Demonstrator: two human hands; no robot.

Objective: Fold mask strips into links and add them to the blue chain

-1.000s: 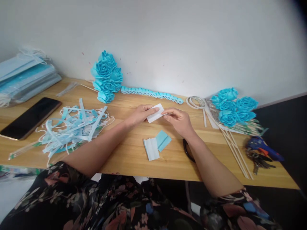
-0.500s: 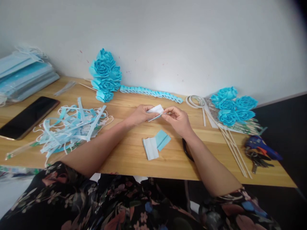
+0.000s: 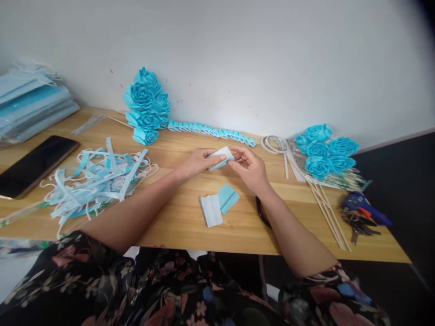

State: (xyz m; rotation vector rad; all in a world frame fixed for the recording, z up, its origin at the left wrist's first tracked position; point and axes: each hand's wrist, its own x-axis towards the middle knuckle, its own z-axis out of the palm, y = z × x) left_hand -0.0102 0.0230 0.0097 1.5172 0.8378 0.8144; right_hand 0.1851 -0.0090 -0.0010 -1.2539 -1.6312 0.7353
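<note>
- Two hands meet over the middle of the counter (image 3: 176,217), and between them sits a small mask piece (image 3: 222,156), white on one face and pale blue on the other, lifted just clear of the wood.
- Left hand (image 3: 199,162): its grip is closed, with thumb and fingertips pinching the piece's left end.
- Right hand (image 3: 249,170): its grip is also pinched shut, on the right end, with the other fingers curled.
- The step looks like folding or creasing this piece; a clean fold calls for matched edges and a firm press.
- Just below lie two more cut pieces, a white one (image 3: 211,210) and a blue one (image 3: 228,197), touching.
- Dark scissors (image 3: 261,213) peek out beside the right wrist.
- No box or tray shows; everything lies loose on the wood, including a heap of cut strips (image 3: 95,181), a phone (image 3: 32,165), a stack of masks (image 3: 34,106), blue fabric roses (image 3: 146,106) and a glue gun (image 3: 365,206).
</note>
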